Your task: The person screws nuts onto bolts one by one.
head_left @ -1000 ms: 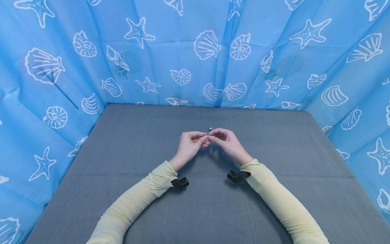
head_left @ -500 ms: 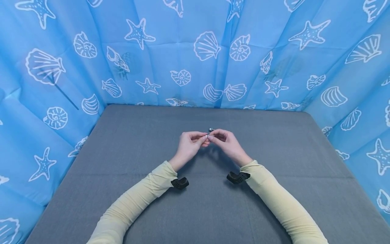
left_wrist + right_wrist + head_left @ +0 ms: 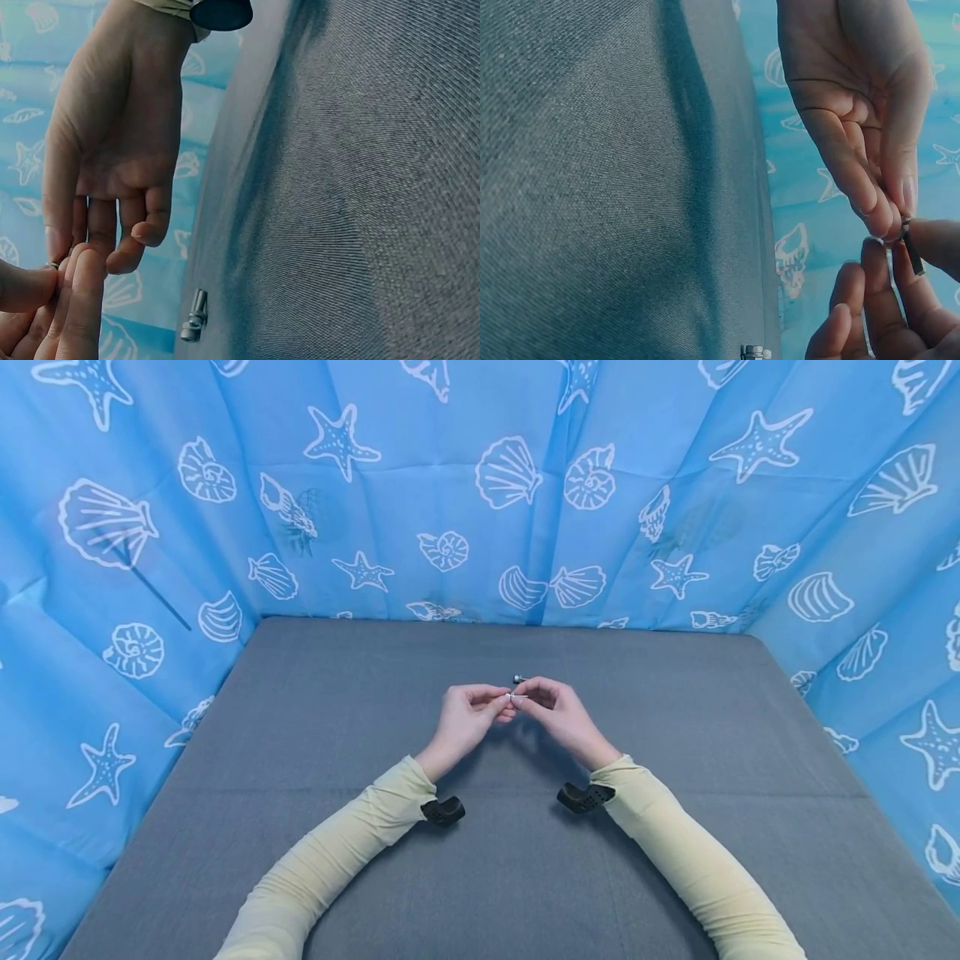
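Observation:
My left hand (image 3: 465,718) and right hand (image 3: 558,714) meet tip to tip above the table. Between them is a small, slim metal bolt (image 3: 916,259), its shank showing in the right wrist view. The left thumb and fingers pinch the end with a small ring or nut, mostly covered by fingertips. Thumb and fingers of the right hand pinch the bolt from the other side. Just beyond the right fingertips, a second, thicker silver bolt (image 3: 517,679) lies on the table. In the left wrist view this bolt (image 3: 196,315) seems to carry a nut near one end.
A grey cloth covers the table (image 3: 480,877), with a crease running across it. Blue curtains (image 3: 420,502) with white shells and starfish stand behind and at both sides. Black wrist cameras (image 3: 444,811) hang by both pale yellow sleeves (image 3: 330,860).
Hands and arms stay in the same place. The right fingers have shifted very slightly at the bolt, and a little more of the bolt lying on the table shows.

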Demonstrator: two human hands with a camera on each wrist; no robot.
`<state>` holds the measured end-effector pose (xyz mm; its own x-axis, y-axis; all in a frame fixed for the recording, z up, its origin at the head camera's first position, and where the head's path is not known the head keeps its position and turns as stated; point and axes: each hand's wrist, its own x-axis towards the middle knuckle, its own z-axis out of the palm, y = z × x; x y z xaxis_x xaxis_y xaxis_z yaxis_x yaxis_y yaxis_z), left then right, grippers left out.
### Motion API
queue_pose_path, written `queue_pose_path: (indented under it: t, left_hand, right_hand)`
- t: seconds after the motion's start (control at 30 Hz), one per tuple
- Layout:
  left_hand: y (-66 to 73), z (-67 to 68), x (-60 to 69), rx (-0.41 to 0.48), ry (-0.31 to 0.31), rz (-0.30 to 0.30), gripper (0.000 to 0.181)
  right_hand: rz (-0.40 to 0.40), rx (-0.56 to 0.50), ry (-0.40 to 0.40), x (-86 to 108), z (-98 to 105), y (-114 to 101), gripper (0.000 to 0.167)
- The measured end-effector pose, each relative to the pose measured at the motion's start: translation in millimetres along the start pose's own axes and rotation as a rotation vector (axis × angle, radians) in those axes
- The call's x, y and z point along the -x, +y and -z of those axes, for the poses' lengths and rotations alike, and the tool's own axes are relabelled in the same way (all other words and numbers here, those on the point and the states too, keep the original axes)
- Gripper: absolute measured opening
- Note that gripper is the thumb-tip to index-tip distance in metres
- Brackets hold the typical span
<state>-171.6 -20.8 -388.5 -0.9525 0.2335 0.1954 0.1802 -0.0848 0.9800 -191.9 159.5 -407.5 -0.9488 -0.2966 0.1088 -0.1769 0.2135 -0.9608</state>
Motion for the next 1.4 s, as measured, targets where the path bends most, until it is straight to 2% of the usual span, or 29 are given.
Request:
queue_pose_path:
  t: [0.17, 0.43, 0.63, 0.9, 0.97, 1.07, 1.3, 1.4]
  left_hand:
    - [-0.4, -0.3, -0.2, 0.012, -0.024, 0.009, 0.018]
    - [-0.5, -1.3, -0.6, 0.012, -0.017, -0.005, 0.019]
    - [-2.3, -1.8, 0.4, 0.01, -0.013, 0.007, 0.018]
    - [-2.8, -2.5, -0.2, 0.025, 0.002, -0.018, 0.019]
    - [-2.9, -2.5, -0.4, 0.019, 0.003, -0.018, 0.019]
    - [-1.6, -2.4, -0.4, 0.014, 0.004, -0.016, 0.018]
    - [1.0, -1.9, 0.9, 0.008, 0.009, -0.001, 0.019]
    - [1.5, -1.5, 1.1, 0.01, 0.002, 0.003, 0.02]
  right_hand:
    - [-0.03, 0.009, 0.003, -1.5, -1, 2, 0.025]
    - [0.014, -0.029, -0.007, 0.5, 1, 0, 0.025]
    - [-0.055, 0.017, -0.004, -0.9, 2, -3, 0.027]
    - [-0.049, 0.031, -0.028, 10.2, -1, -33, 0.022]
    - [-0.055, 0.039, -0.029, 10.1, -2, -35, 0.022]
    - [-0.072, 0.033, -0.03, 7.7, -1, -31, 0.024]
    - [-0.075, -0.053, -0.02, -0.7, 5, -5, 0.026]
    - [-0.069, -0.044, -0.019, -1.1, 5, -1, 0.026]
